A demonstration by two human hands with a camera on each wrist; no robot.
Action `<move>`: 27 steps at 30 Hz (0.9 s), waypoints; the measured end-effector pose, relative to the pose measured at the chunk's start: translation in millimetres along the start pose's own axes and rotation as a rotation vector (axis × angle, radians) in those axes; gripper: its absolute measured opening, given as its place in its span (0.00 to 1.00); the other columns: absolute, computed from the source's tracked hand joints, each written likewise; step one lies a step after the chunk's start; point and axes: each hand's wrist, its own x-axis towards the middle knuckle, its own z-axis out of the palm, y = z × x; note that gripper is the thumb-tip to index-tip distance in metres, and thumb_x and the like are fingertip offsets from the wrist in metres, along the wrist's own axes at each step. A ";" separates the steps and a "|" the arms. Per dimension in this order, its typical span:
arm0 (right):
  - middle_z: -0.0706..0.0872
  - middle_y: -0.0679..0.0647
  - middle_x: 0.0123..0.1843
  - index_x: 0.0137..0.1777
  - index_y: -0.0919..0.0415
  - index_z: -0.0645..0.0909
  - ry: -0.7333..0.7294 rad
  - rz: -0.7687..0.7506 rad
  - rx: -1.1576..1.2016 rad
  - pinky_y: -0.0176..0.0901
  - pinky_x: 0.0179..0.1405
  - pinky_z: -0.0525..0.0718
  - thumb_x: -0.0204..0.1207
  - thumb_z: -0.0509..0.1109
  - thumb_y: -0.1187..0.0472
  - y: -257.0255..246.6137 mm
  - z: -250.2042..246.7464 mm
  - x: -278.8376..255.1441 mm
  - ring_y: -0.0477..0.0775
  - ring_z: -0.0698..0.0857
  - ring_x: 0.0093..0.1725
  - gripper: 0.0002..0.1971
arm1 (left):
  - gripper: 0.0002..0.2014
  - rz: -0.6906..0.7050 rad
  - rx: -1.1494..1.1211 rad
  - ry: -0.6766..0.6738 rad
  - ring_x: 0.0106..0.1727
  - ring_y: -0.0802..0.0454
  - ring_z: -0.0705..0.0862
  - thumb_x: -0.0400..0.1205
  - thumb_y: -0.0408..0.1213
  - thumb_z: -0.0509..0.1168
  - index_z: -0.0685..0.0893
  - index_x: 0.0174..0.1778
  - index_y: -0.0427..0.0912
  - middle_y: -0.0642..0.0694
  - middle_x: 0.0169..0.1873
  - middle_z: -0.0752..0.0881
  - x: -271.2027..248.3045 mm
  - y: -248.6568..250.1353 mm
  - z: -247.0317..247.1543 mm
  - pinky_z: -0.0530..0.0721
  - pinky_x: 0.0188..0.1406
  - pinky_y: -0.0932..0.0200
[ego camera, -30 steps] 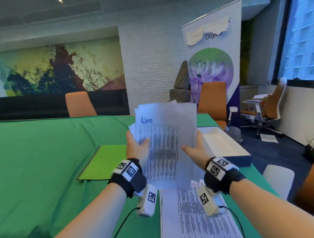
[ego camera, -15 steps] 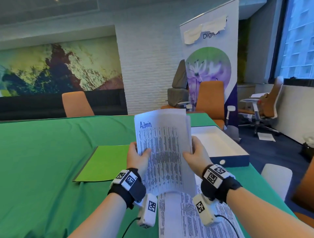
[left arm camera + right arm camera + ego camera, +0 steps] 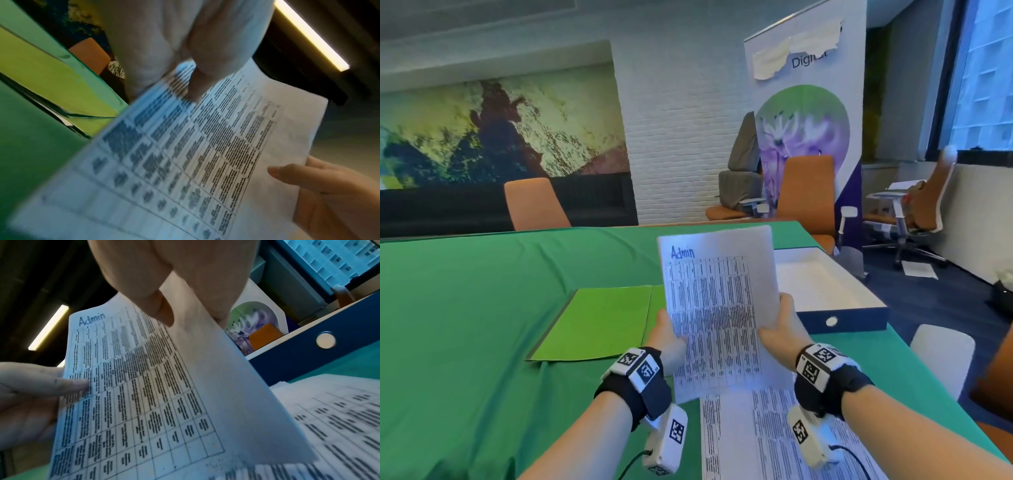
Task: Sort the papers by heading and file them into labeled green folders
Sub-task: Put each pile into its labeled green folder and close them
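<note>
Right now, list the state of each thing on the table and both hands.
Admin papers: lifted, upright, held at both edges.
Left hand: gripping the papers.
Right hand: gripping the papers.
Green folder: closed, flat.
Paper stack: flat.
Box: open.

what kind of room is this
Most likely an office meeting room: a long table under green cloth, orange office chairs around it, and a roll-up banner by the white brick wall, with printed papers being sorted.

An office meeting room: long green-clothed table point(image 3: 482, 308), orange chairs point(image 3: 808, 185), roll-up banner point(image 3: 804, 102), wall mural point(image 3: 493, 133)
</note>
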 end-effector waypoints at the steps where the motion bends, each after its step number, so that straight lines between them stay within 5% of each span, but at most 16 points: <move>1: 0.78 0.57 0.55 0.65 0.53 0.59 -0.048 0.041 -0.090 0.51 0.50 0.86 0.74 0.66 0.67 9.4 3.6 -0.7 0.58 0.82 0.53 0.25 | 0.23 -0.025 0.081 -0.061 0.32 0.55 0.72 0.86 0.34 0.55 0.55 0.76 0.41 0.47 0.42 0.74 2.8 -6.4 3.3 0.75 0.28 0.68; 4: 0.79 0.61 0.57 0.62 0.59 0.64 -0.141 0.150 -0.331 0.51 0.55 0.82 0.76 0.62 0.67 25.0 8.1 0.0 0.61 0.82 0.53 0.16 | 0.09 0.001 0.352 -0.152 0.46 0.49 0.71 0.85 0.34 0.57 0.65 0.58 0.46 0.51 0.40 0.68 10.0 -17.6 9.0 0.75 0.48 0.62; 7: 0.81 0.61 0.60 0.65 0.57 0.70 -0.066 0.202 -0.341 0.46 0.50 0.78 0.77 0.59 0.68 18.6 -1.9 15.4 0.59 0.80 0.50 0.17 | 0.22 0.051 0.283 -0.072 0.57 0.46 0.79 0.83 0.31 0.62 0.67 0.73 0.40 0.42 0.63 0.78 17.1 -10.3 7.0 0.77 0.50 0.59; 8: 0.81 0.61 0.59 0.66 0.57 0.70 -0.028 0.202 -0.316 0.46 0.48 0.78 0.78 0.58 0.68 13.6 -7.1 23.9 0.59 0.79 0.48 0.17 | 0.24 0.070 0.222 -0.015 0.58 0.44 0.80 0.82 0.31 0.63 0.66 0.75 0.40 0.42 0.64 0.79 20.5 -4.3 3.5 0.78 0.47 0.59; 12: 0.80 0.62 0.58 0.66 0.60 0.69 0.093 0.158 -0.232 0.46 0.48 0.74 0.80 0.58 0.68 -11.9 -31.8 55.7 0.59 0.76 0.47 0.16 | 0.17 0.096 -0.039 0.099 0.36 0.47 0.82 0.82 0.34 0.63 0.74 0.67 0.37 0.40 0.48 0.83 45.0 18.4 -11.4 0.85 0.30 0.54; 14: 0.79 0.63 0.56 0.66 0.62 0.69 0.182 0.132 -0.215 0.46 0.47 0.71 0.80 0.58 0.69 -15.7 -40.3 69.6 0.60 0.74 0.48 0.15 | 0.12 0.096 0.023 0.080 0.36 0.46 0.83 0.82 0.34 0.64 0.78 0.61 0.37 0.40 0.49 0.85 58.1 19.3 -12.8 0.86 0.38 0.51; 16: 0.80 0.64 0.58 0.66 0.61 0.69 0.254 0.150 -0.211 0.48 0.48 0.72 0.80 0.57 0.69 -12.2 -43.4 82.4 0.63 0.77 0.50 0.15 | 0.13 0.111 0.278 -0.015 0.50 0.45 0.85 0.81 0.36 0.66 0.80 0.61 0.39 0.41 0.56 0.85 70.4 12.8 -10.0 0.85 0.52 0.52; 19: 0.77 0.63 0.51 0.65 0.62 0.68 0.259 0.189 -0.194 0.47 0.46 0.71 0.80 0.56 0.71 -1.8 -41.8 98.1 0.61 0.75 0.46 0.15 | 0.22 0.111 0.578 -0.154 0.67 0.46 0.79 0.79 0.40 0.68 0.76 0.69 0.43 0.44 0.69 0.78 87.8 -3.3 1.1 0.78 0.65 0.55; 27: 0.80 0.66 0.56 0.66 0.63 0.68 0.216 0.188 -0.154 0.46 0.46 0.74 0.78 0.58 0.73 5.7 -27.9 161.1 0.61 0.76 0.47 0.17 | 0.40 0.144 0.781 -0.310 0.82 0.45 0.58 0.75 0.52 0.70 0.58 0.80 0.51 0.50 0.83 0.52 135.5 -23.7 13.8 0.60 0.80 0.42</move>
